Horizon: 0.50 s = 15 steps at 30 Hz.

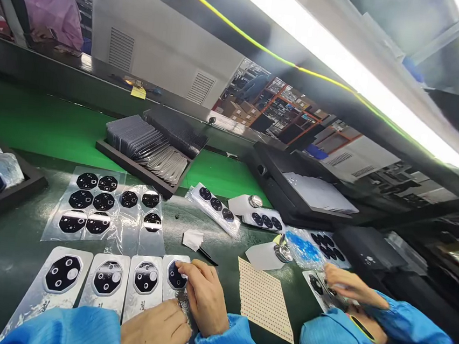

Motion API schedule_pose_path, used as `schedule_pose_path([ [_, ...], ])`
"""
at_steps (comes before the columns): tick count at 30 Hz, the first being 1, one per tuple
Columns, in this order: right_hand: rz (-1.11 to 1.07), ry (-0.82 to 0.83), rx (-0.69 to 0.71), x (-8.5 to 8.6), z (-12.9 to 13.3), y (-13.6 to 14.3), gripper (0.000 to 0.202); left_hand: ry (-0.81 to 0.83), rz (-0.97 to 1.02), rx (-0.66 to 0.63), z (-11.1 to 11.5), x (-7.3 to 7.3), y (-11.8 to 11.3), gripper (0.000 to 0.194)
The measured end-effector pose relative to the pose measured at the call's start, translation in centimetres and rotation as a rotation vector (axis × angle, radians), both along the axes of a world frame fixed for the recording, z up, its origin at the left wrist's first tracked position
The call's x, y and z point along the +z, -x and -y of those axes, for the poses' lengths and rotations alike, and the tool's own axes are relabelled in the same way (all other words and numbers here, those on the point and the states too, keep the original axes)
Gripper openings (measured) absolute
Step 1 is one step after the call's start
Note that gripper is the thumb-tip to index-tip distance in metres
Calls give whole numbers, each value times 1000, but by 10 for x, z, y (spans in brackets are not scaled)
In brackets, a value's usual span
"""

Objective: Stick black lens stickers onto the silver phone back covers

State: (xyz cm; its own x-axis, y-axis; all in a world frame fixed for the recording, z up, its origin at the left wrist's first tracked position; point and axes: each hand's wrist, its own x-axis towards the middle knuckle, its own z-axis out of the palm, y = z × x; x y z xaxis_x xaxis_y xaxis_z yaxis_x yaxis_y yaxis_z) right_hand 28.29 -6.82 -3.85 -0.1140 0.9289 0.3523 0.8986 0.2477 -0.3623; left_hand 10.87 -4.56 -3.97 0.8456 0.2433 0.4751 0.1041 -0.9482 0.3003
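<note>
Four silvery phone back panels lie side by side before me, such as the leftmost panel [39,297], each with a black octagonal camera lens cover. My right hand [205,294] is at the rightmost panel [167,290], its index finger and thumb closed at the edge of the lens cover [174,276] there. Low over the same panels, my left hand [157,330] has its fingers bent together; what they hold is hidden, though a bit of blue shows below them. Shiny round spots sit on some of the other lens covers.
Clear sheets of lens covers [102,201] lie behind the panels. Beyond stands a black tray [140,171] packed with thin panels. A pump bottle [266,255], a dotted beige sheet [266,300] and a small brush [207,255] lie rightward. A co-worker's hand [344,283] works over another panel.
</note>
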Motion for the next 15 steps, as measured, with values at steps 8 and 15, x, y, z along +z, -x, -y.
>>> schedule_pose_path([
  [8, -29, -3, -132, 1, 2, -2, 32, -263, -11, 29, 6, -19, 2, 26],
  [15, -285, 157, -8, -1, -28, -12, 13, -259, -6, 3, 3, -16, 3, 26],
])
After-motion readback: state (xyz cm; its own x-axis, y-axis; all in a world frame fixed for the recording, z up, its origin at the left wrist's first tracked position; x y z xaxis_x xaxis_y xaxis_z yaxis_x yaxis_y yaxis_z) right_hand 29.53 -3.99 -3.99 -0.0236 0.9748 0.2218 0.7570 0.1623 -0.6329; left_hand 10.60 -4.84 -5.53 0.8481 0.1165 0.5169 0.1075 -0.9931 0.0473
